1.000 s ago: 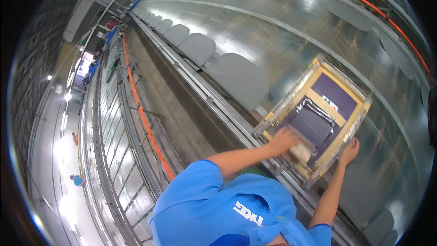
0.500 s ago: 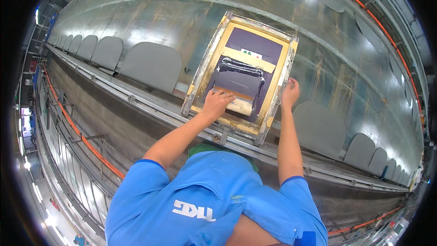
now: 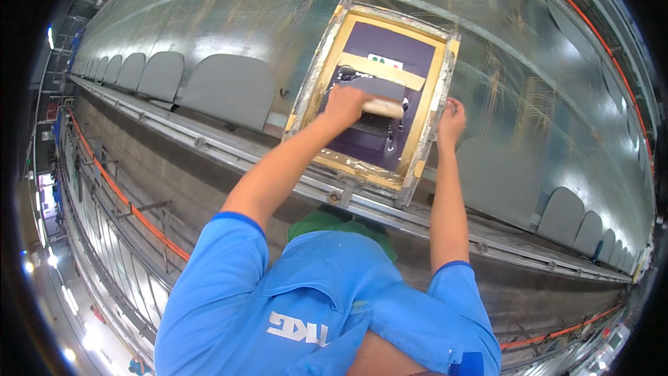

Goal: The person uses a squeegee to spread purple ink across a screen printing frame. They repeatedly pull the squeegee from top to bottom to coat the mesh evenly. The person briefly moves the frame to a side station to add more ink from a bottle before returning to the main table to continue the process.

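Note:
A screen-printing frame (image 3: 439, 87) with a taped border lies on the long table in front of me. Its dark purple mesh (image 3: 362, 150) carries wet, glossy black ink. My left hand (image 3: 346, 106) is closed around a squeegee (image 3: 385, 108) with a pale wooden edge, held across the middle of the mesh. Just beyond it, a strip of yellow tape (image 3: 381, 72) crosses the screen. My right hand (image 3: 451, 120) rests at the frame's right side, fingers bent against the edge; whether it grips the frame is hard to make out.
Flat grey rounded pieces (image 3: 233, 87) lie in a row along the near table edge, left of the frame, and more grey pieces (image 3: 560, 210) continue to the right. A metal rail (image 3: 268, 170) runs along that edge. An orange cable (image 3: 118, 191) hangs below.
My left hand has moved the squeegee away from me, from the near part of the mesh to its middle, and tilted it. My right hand stays by the frame's right edge.

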The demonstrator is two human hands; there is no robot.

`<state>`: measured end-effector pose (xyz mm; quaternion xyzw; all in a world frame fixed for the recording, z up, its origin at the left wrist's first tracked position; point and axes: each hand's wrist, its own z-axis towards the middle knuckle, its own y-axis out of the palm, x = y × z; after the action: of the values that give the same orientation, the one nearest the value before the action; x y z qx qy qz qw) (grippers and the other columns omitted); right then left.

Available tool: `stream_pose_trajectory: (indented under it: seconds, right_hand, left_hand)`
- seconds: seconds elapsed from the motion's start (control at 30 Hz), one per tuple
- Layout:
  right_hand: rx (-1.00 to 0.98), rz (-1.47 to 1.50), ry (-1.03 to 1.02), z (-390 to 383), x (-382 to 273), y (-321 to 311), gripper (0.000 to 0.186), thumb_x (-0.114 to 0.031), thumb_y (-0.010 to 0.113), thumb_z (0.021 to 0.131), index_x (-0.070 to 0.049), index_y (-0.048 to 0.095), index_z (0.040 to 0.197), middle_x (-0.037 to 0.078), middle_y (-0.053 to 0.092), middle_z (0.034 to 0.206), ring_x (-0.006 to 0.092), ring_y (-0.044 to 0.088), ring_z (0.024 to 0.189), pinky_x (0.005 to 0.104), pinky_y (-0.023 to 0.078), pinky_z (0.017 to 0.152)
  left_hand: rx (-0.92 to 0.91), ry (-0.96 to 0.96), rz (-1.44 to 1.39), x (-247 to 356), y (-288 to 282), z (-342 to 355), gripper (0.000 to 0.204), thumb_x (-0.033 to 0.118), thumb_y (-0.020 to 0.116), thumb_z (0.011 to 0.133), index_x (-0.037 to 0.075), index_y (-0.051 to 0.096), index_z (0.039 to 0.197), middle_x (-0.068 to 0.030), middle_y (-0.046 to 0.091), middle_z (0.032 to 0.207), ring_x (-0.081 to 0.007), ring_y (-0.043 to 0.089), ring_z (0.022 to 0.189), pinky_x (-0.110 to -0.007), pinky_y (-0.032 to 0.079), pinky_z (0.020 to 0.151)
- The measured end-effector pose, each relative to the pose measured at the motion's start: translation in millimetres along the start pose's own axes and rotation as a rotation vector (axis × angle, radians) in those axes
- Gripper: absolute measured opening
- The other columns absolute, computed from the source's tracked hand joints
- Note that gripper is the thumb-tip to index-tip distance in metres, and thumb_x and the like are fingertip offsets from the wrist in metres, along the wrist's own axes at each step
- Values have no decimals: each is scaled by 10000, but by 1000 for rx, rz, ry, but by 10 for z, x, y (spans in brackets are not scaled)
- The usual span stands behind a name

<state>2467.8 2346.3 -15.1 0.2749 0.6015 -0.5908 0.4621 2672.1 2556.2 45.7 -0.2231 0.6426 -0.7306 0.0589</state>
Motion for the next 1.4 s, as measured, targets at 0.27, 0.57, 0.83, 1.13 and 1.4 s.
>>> stream_pose_trajectory:
  seconds: [0.27,0.57,0.83,1.13,1.4]
  right_hand:
    - [-124,97,127,172,-148,-124,206,-214,606,956,-52,681,1059,142,710,1003,295,660,961,391,486,872]
    - [-46,86,-24,-342,-1093,1005,205,-228,579,979,-58,672,1047,85,663,843,188,583,746,344,470,740]
    - [-36,137,-14,-1087,-1737,2623,221,-258,569,994,-70,662,1062,65,613,760,172,530,688,349,449,682]
    - [51,37,-53,-1212,-1877,2901,229,-256,560,981,-89,666,1097,147,679,822,253,606,704,396,471,702]
    - [43,-48,115,-1300,-2030,2888,211,-283,556,972,-144,671,1083,165,692,816,331,645,751,444,478,715]
  left_hand:
    - [28,161,-18,247,-6,-1388,533,21,634,746,203,666,1246,26,644,1311,-168,584,1162,-401,422,854]
    - [7,-66,-157,-965,-659,-1664,553,35,676,698,186,683,1229,18,655,1298,-177,579,1209,-390,430,896]
    - [7,-52,-119,-2785,-1103,-1928,484,11,610,759,209,715,1188,19,693,1231,-173,618,1136,-380,426,877]
    - [75,85,-27,-3074,-1087,-2388,571,24,651,742,233,649,1274,22,637,1338,-236,578,1222,-410,435,935]
    - [37,109,-22,-3344,-1133,-1577,511,24,612,768,260,685,1216,9,686,1231,-226,615,1152,-452,441,939]
